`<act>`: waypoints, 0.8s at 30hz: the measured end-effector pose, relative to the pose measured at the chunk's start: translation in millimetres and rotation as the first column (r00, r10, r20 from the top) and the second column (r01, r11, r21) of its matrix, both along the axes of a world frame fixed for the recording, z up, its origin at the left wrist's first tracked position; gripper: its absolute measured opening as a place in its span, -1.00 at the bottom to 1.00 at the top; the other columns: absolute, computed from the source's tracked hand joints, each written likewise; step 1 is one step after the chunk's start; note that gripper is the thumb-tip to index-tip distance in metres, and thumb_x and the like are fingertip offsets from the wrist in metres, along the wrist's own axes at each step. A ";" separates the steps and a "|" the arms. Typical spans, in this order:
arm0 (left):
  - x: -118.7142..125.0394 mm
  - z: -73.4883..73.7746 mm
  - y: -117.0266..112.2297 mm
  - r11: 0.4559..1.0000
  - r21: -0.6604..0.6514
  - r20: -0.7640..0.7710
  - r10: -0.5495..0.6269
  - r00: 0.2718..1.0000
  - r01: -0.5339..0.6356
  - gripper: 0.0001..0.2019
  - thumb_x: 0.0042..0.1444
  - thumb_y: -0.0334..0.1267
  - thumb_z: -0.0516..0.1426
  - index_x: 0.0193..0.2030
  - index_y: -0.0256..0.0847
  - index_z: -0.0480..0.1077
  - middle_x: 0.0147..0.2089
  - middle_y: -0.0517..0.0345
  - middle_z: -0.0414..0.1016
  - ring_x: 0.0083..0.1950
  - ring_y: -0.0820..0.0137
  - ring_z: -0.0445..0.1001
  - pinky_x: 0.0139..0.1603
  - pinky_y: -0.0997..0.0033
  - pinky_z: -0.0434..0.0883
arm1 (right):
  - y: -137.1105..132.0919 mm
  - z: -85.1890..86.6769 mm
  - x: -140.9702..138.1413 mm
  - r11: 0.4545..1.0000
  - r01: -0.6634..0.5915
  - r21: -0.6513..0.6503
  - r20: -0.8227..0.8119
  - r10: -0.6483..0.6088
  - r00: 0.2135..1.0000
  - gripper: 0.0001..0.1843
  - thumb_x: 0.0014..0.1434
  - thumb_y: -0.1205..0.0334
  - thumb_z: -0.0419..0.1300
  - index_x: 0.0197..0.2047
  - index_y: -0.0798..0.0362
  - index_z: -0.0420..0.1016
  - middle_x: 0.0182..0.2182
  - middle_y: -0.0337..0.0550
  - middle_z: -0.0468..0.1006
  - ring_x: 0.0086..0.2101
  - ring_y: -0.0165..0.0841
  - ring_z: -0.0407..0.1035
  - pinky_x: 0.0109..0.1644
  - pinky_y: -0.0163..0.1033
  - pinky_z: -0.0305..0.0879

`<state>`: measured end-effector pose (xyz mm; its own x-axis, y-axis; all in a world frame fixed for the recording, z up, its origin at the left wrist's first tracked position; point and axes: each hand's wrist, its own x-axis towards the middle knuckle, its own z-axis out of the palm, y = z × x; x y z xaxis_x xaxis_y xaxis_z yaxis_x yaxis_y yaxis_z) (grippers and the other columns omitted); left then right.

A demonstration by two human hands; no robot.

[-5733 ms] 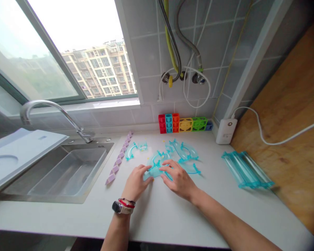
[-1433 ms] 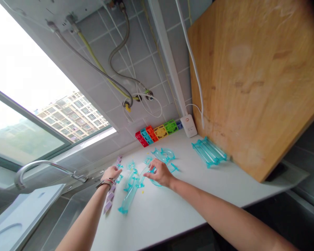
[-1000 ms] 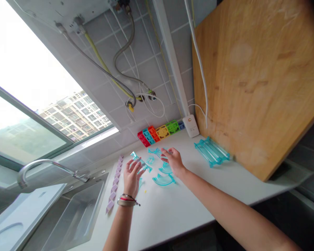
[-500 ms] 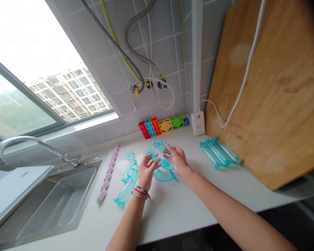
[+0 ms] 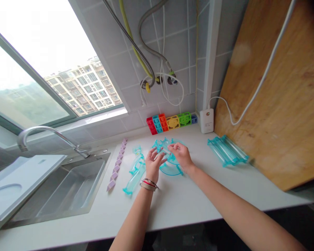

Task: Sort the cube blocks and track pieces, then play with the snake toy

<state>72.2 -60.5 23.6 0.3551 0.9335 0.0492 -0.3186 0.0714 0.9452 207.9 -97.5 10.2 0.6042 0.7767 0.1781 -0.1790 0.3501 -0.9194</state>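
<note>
Over a cluster of clear teal plastic pieces (image 5: 172,170), my right hand (image 5: 181,155) has its thumb and fingertips closed on the end of a clear teal track-like piece (image 5: 165,143). Fingers hide part of that piece. Just left of it is my left hand (image 5: 153,165), palm turned up, fingers apart and slightly curled, near the same piece with nothing visibly gripped. To its left lie a long clear teal strip (image 5: 134,179) with a flared end and a smaller curved teal piece (image 5: 135,164).
A row of lilac blocks (image 5: 116,168) runs beside the sink (image 5: 68,188) and faucet (image 5: 54,132). Coloured openwork blocks (image 5: 172,122) line the back wall near a white plugged device (image 5: 207,120). Teal tubes (image 5: 228,150) lie before the wooden board (image 5: 272,104).
The view has shifted, so the scene sits further right. My right hand's fingers have drawn together into a pinch at the teal piece. My left hand stays beside it, fingers still apart.
</note>
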 end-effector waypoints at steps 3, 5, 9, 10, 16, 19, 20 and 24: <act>-0.1 2.3 -1.2 1.000 -0.006 0.008 0.007 1.000 -0.007 -0.38 -0.03 -0.16 0.43 0.14 -0.13 0.31 0.12 -0.10 0.52 -0.11 0.28 0.61 -0.22 0.28 0.60 | 0.7 -2.2 0.1 1.000 -0.005 -0.001 0.045 0.005 0.999 -0.56 0.02 -0.04 0.40 -0.48 0.00 0.24 -0.27 -0.15 0.57 -0.24 -0.27 0.47 -0.09 -0.20 0.36; -0.4 3.9 -2.1 1.000 -0.012 0.007 0.022 1.000 -0.022 -0.35 -0.03 -0.13 0.43 0.17 -0.12 0.30 0.12 -0.09 0.53 -0.15 0.31 0.61 -0.27 0.33 0.60 | 0.2 -1.7 -0.3 1.000 -0.017 -0.020 0.064 0.018 0.998 -0.62 0.04 -0.04 0.38 -0.41 0.00 0.31 -0.28 -0.16 0.55 -0.28 -0.29 0.45 -0.15 -0.22 0.35; -1.4 6.2 -2.0 0.998 -0.013 -0.020 0.065 0.998 -0.065 -0.31 -0.06 -0.09 0.43 0.21 -0.14 0.34 0.08 -0.06 0.55 -0.22 0.39 0.58 -0.36 0.44 0.57 | -3.0 3.1 -2.0 0.997 -0.029 -0.073 0.134 0.039 0.990 -0.67 0.09 -0.05 0.31 -0.27 0.03 0.43 -0.28 -0.18 0.52 -0.34 -0.32 0.39 -0.23 -0.24 0.32; -1.6 6.6 -1.7 0.997 -0.011 -0.028 0.077 0.997 -0.077 -0.31 -0.06 -0.09 0.43 0.22 -0.14 0.35 0.07 -0.05 0.55 -0.23 0.40 0.57 -0.37 0.46 0.56 | -4.1 4.4 -2.5 0.996 -0.043 -0.082 0.148 0.055 0.987 -0.68 0.10 -0.05 0.29 -0.26 0.03 0.45 -0.27 -0.17 0.52 -0.35 -0.33 0.38 -0.25 -0.24 0.31; -3.2 6.7 1.1 0.991 -0.006 -0.066 0.131 0.989 -0.132 -0.27 -0.10 -0.07 0.44 0.24 -0.14 0.40 0.04 -0.01 0.56 -0.21 0.38 0.58 -0.40 0.51 0.52 | -6.9 6.8 -4.8 0.980 -0.124 -0.159 0.178 0.152 0.972 -0.70 0.12 -0.04 0.24 -0.30 0.05 0.48 -0.39 -0.24 0.48 -0.45 -0.38 0.27 -0.35 -0.25 0.23; -3.8 5.8 2.5 0.988 -0.001 -0.075 0.153 0.985 -0.154 -0.26 -0.09 -0.07 0.44 0.26 -0.15 0.40 0.06 -0.04 0.56 -0.21 0.39 0.58 -0.41 0.52 0.50 | -6.2 5.8 -5.5 0.976 -0.132 -0.172 0.182 0.163 0.970 -0.70 0.10 -0.04 0.24 -0.32 0.04 0.48 -0.42 -0.26 0.46 -0.46 -0.38 0.26 -0.35 -0.26 0.22; -3.9 5.6 2.9 0.987 0.002 -0.076 0.162 0.984 -0.163 -0.26 -0.09 -0.07 0.44 0.26 -0.15 0.39 0.06 -0.04 0.56 -0.21 0.40 0.58 -0.42 0.53 0.50 | -6.0 5.6 -5.8 0.976 -0.135 -0.173 0.181 0.167 0.969 -0.71 0.10 -0.04 0.25 -0.33 0.04 0.48 -0.43 -0.27 0.46 -0.46 -0.38 0.26 -0.35 -0.26 0.22; -4.2 5.1 4.1 0.986 0.002 -0.079 0.167 0.983 -0.167 -0.25 -0.08 -0.08 0.44 0.27 -0.16 0.38 0.07 -0.06 0.56 -0.23 0.42 0.56 -0.43 0.55 0.48 | -5.2 4.3 -6.0 0.971 -0.138 -0.196 0.194 0.177 0.965 -0.71 0.10 -0.03 0.23 -0.37 0.04 0.49 -0.49 -0.29 0.42 -0.46 -0.37 0.26 -0.33 -0.25 0.22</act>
<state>68.0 -56.3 28.7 0.1967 0.9802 0.0227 -0.2514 0.0281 0.9675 201.9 -102.7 14.4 0.4359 0.8896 0.1359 -0.0165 0.1589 -0.9872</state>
